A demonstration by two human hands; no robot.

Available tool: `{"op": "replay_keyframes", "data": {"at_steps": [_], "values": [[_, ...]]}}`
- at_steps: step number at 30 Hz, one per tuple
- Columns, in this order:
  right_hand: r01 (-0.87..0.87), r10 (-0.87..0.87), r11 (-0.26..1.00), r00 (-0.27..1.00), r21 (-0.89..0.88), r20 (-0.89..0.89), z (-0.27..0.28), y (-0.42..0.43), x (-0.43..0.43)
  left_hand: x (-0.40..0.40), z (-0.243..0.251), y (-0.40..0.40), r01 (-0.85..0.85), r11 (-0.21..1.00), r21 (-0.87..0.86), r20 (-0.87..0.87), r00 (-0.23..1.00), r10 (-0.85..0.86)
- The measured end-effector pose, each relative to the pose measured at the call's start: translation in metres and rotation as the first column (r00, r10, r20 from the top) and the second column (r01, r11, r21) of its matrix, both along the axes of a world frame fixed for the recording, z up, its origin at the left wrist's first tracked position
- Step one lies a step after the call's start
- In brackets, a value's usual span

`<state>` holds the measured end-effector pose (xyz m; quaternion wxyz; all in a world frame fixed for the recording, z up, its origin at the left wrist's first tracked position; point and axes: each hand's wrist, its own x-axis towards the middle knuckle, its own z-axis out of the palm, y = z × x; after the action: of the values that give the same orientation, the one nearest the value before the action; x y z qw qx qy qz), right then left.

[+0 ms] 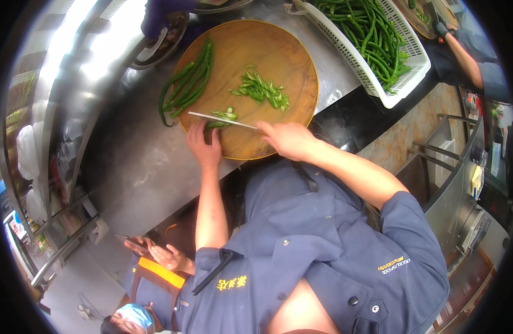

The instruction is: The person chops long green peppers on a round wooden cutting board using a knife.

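On the round wooden chopping board [289, 54], my right hand [289, 140] grips a kitchen knife [225, 120], seen nearly along its spine. My left hand [204, 144] rests at the near left of the board, fingertips against a green chili pepper [214, 125] beside the blade. The fingers partly hide that pepper. Fresh slices [226, 113] lie just beyond the knife. Farther in, a loose pile of sliced green pepper [260, 89] sits on the board. Several whole long green peppers [193, 83] lie at the left, some overhanging the edge.
A white plastic basket [415, 62] of long green peppers [373, 37] stands at the upper right of the steel counter [143, 167]. Bowls [173, 46] stand beyond the board. One person [168, 256] holds a phone behind my left side; another [465, 58] cuts at the far right.
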<state>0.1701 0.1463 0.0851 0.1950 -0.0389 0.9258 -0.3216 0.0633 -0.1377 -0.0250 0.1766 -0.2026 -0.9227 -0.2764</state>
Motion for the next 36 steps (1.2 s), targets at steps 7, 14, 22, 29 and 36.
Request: {"op": "replay_keyframes", "data": {"at_steps": [7,14,22,29,36], "values": [[0.004,0.003,0.994,0.998,0.107,-0.062,0.015,0.009,0.01,-0.014,0.013,-0.009,0.169,0.977,0.133,0.107,0.977,-0.183],[-0.092,0.102,0.979,0.994,0.184,-0.041,0.023,0.006,0.006,-0.017,0.003,-0.001,0.248,0.962,0.112,-0.025,0.969,-0.247],[-0.069,0.078,0.984,0.996,0.165,-0.05,0.043,0.0,0.002,-0.023,-0.007,0.0,0.299,0.951,0.075,-0.029,0.954,-0.298],[-0.006,0.014,0.992,0.998,0.123,-0.066,0.025,-0.013,0.003,-0.014,-0.001,-0.003,0.26,0.964,0.062,-0.012,0.966,-0.26],[-0.011,0.02,0.99,0.998,0.141,-0.062,0.004,-0.027,-0.002,-0.026,-0.002,-0.005,0.262,0.956,0.131,-0.037,0.965,-0.26]]}}
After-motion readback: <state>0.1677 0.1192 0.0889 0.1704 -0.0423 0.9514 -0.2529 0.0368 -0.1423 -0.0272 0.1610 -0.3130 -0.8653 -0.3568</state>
